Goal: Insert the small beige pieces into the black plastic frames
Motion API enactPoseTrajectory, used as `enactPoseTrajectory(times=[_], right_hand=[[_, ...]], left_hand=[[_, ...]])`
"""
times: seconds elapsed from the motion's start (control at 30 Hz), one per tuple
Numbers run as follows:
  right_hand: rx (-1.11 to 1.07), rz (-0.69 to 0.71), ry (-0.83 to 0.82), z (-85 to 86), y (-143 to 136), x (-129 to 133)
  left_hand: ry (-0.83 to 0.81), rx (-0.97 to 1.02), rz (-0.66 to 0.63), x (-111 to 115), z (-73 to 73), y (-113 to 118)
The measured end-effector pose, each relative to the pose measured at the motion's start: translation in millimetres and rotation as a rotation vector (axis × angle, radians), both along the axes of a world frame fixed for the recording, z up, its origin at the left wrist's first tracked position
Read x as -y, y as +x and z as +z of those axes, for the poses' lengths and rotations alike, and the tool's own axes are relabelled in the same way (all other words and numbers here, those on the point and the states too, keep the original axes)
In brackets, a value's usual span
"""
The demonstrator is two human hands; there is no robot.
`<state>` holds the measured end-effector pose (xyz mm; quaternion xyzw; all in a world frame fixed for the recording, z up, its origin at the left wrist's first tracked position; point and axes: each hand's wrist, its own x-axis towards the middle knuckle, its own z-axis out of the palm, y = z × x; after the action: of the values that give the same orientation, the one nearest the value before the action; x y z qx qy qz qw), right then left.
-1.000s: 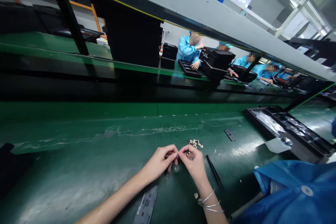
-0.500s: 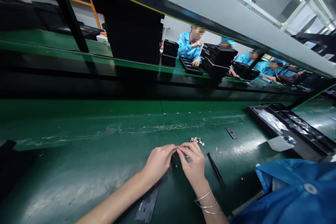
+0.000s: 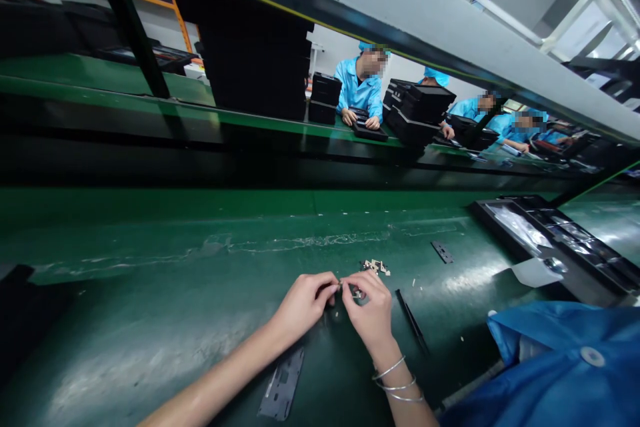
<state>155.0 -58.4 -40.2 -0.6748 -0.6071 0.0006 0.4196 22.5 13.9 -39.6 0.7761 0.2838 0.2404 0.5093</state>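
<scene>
My grip is pinched at the fingertips of both hands, and they meet over a tiny piece [image 3: 341, 285], too small for me to make out. My left hand [image 3: 303, 300] comes in from the near left, thumb against finger; my right hand [image 3: 373, 307] faces it from the right, silver bangles [image 3: 399, 388] around that wrist. Both are above the green table [image 3: 150, 320].

Just beyond my right fingers lies a loose heap of small tan and dark pieces [image 3: 373, 267], partly hidden by that hand. To the right of that hand, black tweezers [image 3: 412, 322] lie slanted on the table. On the near side, just below my left forearm, is a grey plate [image 3: 283, 383] with cut-outs; a smaller dark plate [image 3: 442, 252] lies farther off to the right.

At the far right is a black tray [image 3: 483, 217] holding clear wrapping, with a curled white sheet [image 3: 533, 272] by its near edge. On the near right, a blue cap [image 3: 550, 360] shows beside me. Past the table, a co-worker [image 3: 367, 83] in blue sits with both hands at a black case [image 3: 370, 133], between dark stacks of boxes [image 3: 415, 110]
</scene>
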Motion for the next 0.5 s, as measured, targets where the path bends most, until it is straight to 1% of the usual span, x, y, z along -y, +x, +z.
enactPoseTrajectory(times=[0.1, 0.2, 0.27, 0.33, 0.5], right_hand=[[-0.026, -0.065, -0.011, -0.5, 5, -1], [-0.051, -0.109, -0.035, -3.0, 9, -3], [-0.072, -0.092, -0.060, -3.6, 10, -3], [-0.102, -0.044, -0.085, -2.1, 9, -3], [-0.208, 0.041, -0.125, 5.0, 1, -1]], left_hand=[[-0.124, 0.040, -0.043, -1, 4.1, 0], [-0.174, 0.076, -0.043, -2, 9.3, -2], [-0.165, 0.085, -0.033, -4, 12.3, -4], [-0.137, 0.074, -0.033, -5, 13.5, -6], [-0.029, -0.004, -0.034, -5, 9.5, -6]])
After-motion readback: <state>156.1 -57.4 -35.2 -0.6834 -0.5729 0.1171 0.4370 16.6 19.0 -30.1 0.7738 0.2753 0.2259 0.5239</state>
